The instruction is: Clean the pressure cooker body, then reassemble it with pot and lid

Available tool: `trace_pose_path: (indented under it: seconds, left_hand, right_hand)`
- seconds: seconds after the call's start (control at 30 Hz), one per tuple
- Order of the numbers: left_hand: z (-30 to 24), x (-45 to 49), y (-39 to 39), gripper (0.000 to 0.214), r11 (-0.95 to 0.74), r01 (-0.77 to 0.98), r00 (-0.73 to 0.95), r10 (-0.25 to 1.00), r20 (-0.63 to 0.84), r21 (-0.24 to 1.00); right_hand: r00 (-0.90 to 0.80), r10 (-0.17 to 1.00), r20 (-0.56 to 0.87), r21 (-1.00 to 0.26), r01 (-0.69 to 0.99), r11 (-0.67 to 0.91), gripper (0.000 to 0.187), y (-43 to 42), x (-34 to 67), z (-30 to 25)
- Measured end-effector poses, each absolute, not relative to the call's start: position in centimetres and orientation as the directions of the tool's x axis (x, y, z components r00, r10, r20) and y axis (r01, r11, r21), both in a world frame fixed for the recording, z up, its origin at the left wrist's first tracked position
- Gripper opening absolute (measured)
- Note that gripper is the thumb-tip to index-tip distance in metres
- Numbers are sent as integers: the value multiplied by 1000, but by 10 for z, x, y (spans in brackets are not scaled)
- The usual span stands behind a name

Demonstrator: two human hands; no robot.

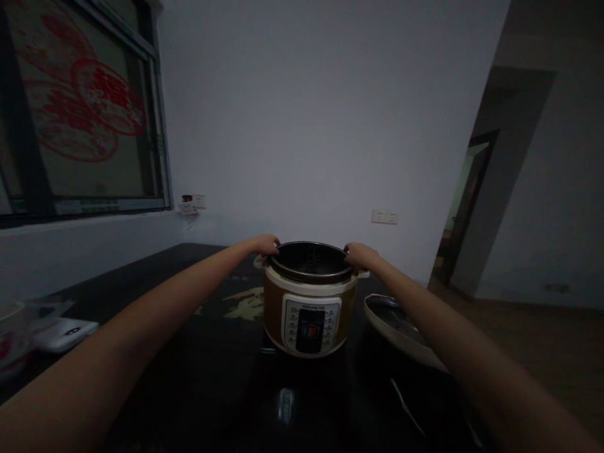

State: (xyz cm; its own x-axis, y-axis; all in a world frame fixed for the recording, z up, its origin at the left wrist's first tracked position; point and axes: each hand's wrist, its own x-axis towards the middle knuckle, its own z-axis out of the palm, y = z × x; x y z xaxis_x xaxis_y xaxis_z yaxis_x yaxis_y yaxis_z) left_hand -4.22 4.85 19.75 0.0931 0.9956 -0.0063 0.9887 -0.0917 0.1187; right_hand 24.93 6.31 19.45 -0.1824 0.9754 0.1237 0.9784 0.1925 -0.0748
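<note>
In the middle of the dark table stands an electric pressure cooker [274,308] with a control panel on its front. Its black inner pot [311,258] sits in the top, the rim raised a little above the cooker's collar. My left hand [267,245] is closed on the pot's rim at the left, and my right hand [361,255] grips the same rim at the right. Some fingertips are hidden inside the pot. To the right, partly behind my right forearm, lies the cooker's lid [394,324], its inner side facing up.
The glossy black table [212,390] reaches back to the wall. At the left edge are a cup [12,333] and a white object [66,332]. Wall sockets [384,216] sit behind the cooker. A window [89,107] is at the left, and a doorway [465,201] is at the right.
</note>
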Motion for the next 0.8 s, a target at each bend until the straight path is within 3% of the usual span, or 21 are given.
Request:
trace_pose_path:
  seconds: [0.43,0.8]
  left_hand:
    - [195,-43,53,56,-115,992,117,993,-29,56]
    - [202,-40,36,55,-133,991,133,990,-46,-5]
  right_hand:
    - [-261,964,56,16,965,260,41,65,243,191]
    - [-294,956,-3,17,956,294,42,53,240,194]
